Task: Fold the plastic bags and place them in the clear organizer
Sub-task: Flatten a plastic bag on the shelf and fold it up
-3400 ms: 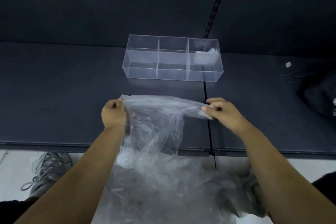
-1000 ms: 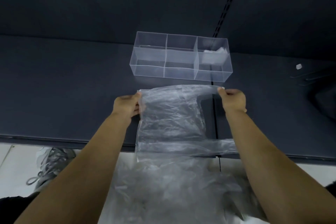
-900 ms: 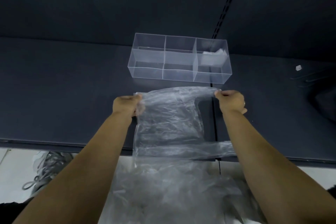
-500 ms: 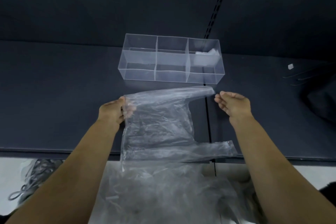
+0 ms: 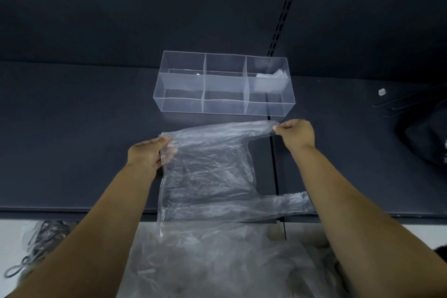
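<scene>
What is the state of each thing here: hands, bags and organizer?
plastic bag, unfolded, stretched between both hands over the table.
left hand, grips the bag's far left corner.
right hand, pinches the far handle's end.
clear organizer, upright, open on top; left and middle compartments look empty.
folded bag, lying in the organizer's right compartment.
pile of bags, crumpled, below the table's near edge.

Both hands up: left hand grips plastic bag at its left edge, right hand pinches far handle tip. Bag spread over dark table. Clear organizer just beyond; right compartment holds what looks like a folded bag
</scene>
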A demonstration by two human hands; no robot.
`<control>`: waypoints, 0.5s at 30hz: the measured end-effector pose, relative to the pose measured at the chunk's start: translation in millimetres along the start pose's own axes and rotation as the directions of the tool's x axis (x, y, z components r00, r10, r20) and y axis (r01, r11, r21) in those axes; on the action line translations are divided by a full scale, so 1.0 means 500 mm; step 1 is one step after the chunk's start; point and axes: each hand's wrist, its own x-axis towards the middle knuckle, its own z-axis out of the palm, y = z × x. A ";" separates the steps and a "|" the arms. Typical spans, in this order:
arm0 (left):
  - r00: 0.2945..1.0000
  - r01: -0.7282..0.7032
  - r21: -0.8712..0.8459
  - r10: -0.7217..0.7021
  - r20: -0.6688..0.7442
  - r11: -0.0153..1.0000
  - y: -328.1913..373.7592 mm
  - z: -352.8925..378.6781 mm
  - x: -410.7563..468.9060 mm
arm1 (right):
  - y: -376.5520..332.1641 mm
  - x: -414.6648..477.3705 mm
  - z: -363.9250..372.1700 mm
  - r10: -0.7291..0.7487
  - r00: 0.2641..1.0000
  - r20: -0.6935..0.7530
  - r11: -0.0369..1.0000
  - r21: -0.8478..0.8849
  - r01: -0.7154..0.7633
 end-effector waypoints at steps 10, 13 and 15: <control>0.998 0.010 0.022 -0.012 0.062 1.000 -0.006 -0.014 0.015 | 0.018 -0.023 -0.048 0.234 0.967 0.105 0.510 0.833 -0.214; 0.996 0.004 0.061 -0.010 0.092 0.998 -0.004 -0.018 0.012 | 0.021 -0.007 -0.062 0.270 0.960 0.069 0.559 0.801 -0.215; 0.993 -0.001 0.081 -0.009 0.114 0.997 -0.003 -0.019 0.011 | 0.020 0.002 -0.061 0.268 0.959 0.094 0.679 0.688 -0.257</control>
